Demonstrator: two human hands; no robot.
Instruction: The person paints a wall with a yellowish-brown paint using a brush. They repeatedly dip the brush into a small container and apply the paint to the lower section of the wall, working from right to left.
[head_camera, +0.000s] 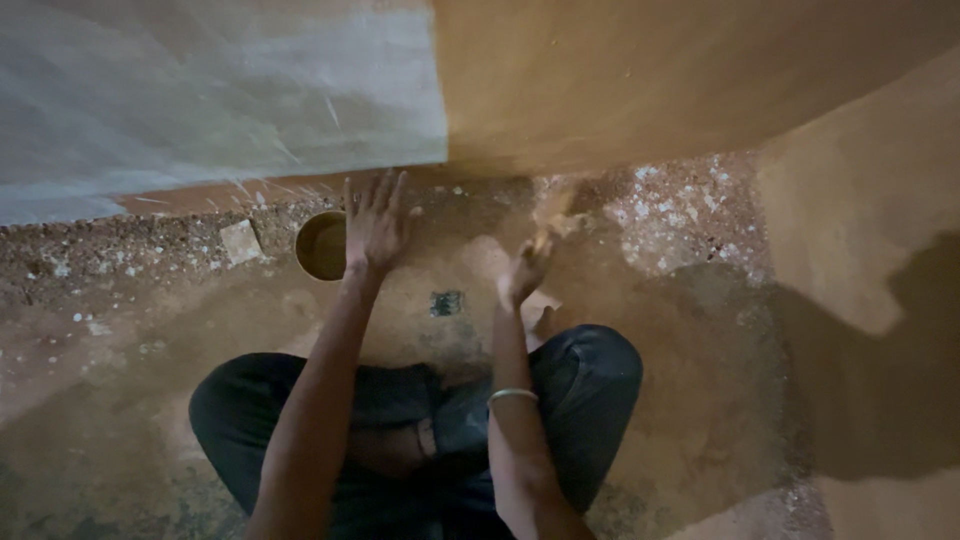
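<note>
Plaster (553, 210) sits blurred at the tip of the right hand (527, 268), fingers bunched around it, above the knees (590, 375). Left hand (376, 225) is spread flat beside a round bowl (320, 245) on the gritty floor (150, 300); wall (650, 80) beyond.

Walls (600, 80) close ahead and right; round hole (320, 245) beside left hand (375, 225).

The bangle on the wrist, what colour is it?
The bangle on the right wrist looks pale silvery, best seen in the head view.
</note>
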